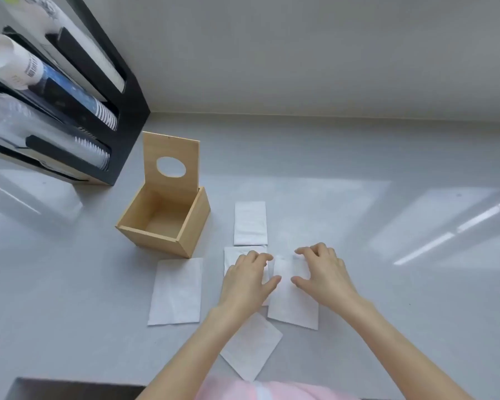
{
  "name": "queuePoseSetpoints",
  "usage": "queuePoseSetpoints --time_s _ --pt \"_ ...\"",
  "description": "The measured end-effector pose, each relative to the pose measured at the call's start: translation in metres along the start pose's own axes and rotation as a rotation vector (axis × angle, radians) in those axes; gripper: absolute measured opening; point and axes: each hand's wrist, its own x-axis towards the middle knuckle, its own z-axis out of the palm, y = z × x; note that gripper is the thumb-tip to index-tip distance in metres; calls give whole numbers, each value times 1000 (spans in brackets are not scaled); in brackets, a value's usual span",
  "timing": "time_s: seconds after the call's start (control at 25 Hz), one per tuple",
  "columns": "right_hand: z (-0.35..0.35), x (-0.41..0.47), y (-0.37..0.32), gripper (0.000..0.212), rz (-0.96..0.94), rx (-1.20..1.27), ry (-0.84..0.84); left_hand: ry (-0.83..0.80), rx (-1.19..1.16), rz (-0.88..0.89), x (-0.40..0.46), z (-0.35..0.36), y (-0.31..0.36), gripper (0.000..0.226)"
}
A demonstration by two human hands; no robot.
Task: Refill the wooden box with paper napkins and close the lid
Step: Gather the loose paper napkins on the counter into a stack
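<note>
A light wooden box [168, 226] stands empty on the grey counter, its lid [171, 166] with a round hole raised upright at the back. Several white paper napkins lie flat to its right and front: one [250, 223] beside the box, one [176, 291] in front of it, one [251, 346] nearest me. My left hand [247, 280] rests with spread fingers on a napkin [234, 255]. My right hand [321, 272] presses fingertips on the neighbouring napkin [293, 304]. Neither hand has lifted anything.
A black cup dispenser rack [104, 90] with stacked paper and plastic cups stands at the back left, close behind the box. A grey wall [329, 53] bounds the counter at the back. A dark edge [70, 389] runs along the counter's front left.
</note>
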Motion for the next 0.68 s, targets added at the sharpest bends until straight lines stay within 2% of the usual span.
queuePoseSetpoints --time_s 0.08,0.24,0.52,0.6,0.68 --pt "2 1 2 51 27 11 26 -14 -11 -15 1 6 -2 47" --pt "4 8 2 47 67 7 -31 0 0 -20 0 17 -5 45" --pt "2 9 2 18 60 51 -98 18 -5 -15 1 19 -6 45" --pt "2 5 0 5 33 129 -68 4 -14 -26 1 17 -6 41" --pt "-5 1 -3 5 17 325 -50 9 -131 -62 -1 11 -3 32"
